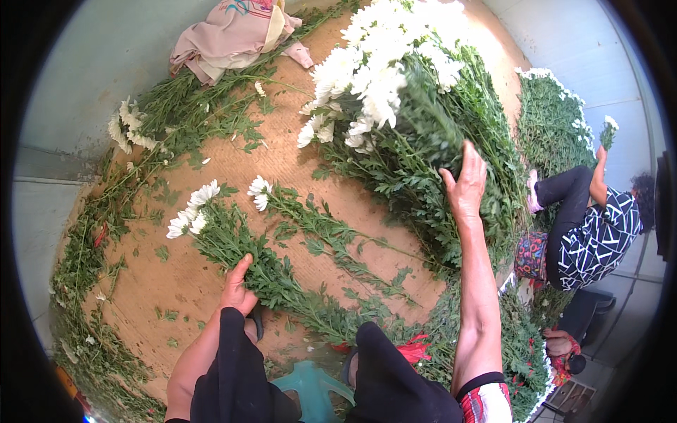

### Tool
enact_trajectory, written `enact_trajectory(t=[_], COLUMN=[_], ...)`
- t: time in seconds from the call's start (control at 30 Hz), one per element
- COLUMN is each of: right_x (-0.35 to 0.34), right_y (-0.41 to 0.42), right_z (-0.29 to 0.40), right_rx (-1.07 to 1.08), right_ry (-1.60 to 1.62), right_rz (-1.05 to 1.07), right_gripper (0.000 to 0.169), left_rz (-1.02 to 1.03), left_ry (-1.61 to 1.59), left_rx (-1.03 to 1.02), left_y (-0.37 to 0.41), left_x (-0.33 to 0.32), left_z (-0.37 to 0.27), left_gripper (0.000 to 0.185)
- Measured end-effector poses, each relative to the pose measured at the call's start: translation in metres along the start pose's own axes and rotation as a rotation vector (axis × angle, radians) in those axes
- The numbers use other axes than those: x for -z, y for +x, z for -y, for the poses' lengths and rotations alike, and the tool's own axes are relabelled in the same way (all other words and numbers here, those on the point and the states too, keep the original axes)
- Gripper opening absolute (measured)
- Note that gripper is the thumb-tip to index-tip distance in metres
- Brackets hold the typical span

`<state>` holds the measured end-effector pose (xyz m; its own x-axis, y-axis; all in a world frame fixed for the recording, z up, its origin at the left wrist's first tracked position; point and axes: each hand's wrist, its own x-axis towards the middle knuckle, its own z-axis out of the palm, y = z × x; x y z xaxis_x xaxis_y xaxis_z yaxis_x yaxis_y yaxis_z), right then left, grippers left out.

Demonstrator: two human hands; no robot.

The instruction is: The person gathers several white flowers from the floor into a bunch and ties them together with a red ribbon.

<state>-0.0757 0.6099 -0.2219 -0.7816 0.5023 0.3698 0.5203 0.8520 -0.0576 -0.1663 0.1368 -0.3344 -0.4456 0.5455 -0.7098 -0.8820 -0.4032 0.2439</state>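
Note:
My left hand [240,288] is closed around the leafy stems of a small bunch of white chrysanthemums [227,238], its blooms pointing to the upper left. Beside it, single chrysanthemum stems [328,230] lie on the tan floor covering. My right hand [468,182] reaches to the large pile of white chrysanthemums [391,158], its thumb and fingers apart against the green stems. Some foliage just above that hand is blurred, and whether the hand grips a stem cannot be told.
A teal plastic stool [309,391] stands between my knees. Stripped leaves [95,275] line the left edge. A pink cloth [230,39] lies at the top. At right sits a person [603,232] holding a flower, with another person [566,354] beyond and stacked bunches [550,121] nearby.

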Motion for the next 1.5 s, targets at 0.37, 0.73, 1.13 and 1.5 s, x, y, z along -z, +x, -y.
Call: enact_trajectory(t=[0.37,0.73,1.13,1.5], right_x=[-0.007,0.025,0.037,0.015], right_y=[-0.059,-0.042,-0.024,-0.087], right_z=[0.049,0.058,0.042,0.105], right_rx=[0.175,0.246,0.341,0.016], right_ry=[0.112,0.079,-0.046,0.371], right_rz=[0.133,0.160,0.192,0.601], right_gripper=[0.022,0.096,0.085,0.081], left_rz=[0.022,-0.028,-0.019,0.005], left_ry=[0.047,0.030,-0.006,-0.014], left_rx=[-0.014,0.009,-0.031,-0.046], left_y=[0.004,0.007,0.012,-0.001], left_x=[0.016,0.027,0.051,0.037], left_z=[-0.007,-0.002,-0.003,-0.009], left_gripper=[0.029,0.033,0.033,0.035])
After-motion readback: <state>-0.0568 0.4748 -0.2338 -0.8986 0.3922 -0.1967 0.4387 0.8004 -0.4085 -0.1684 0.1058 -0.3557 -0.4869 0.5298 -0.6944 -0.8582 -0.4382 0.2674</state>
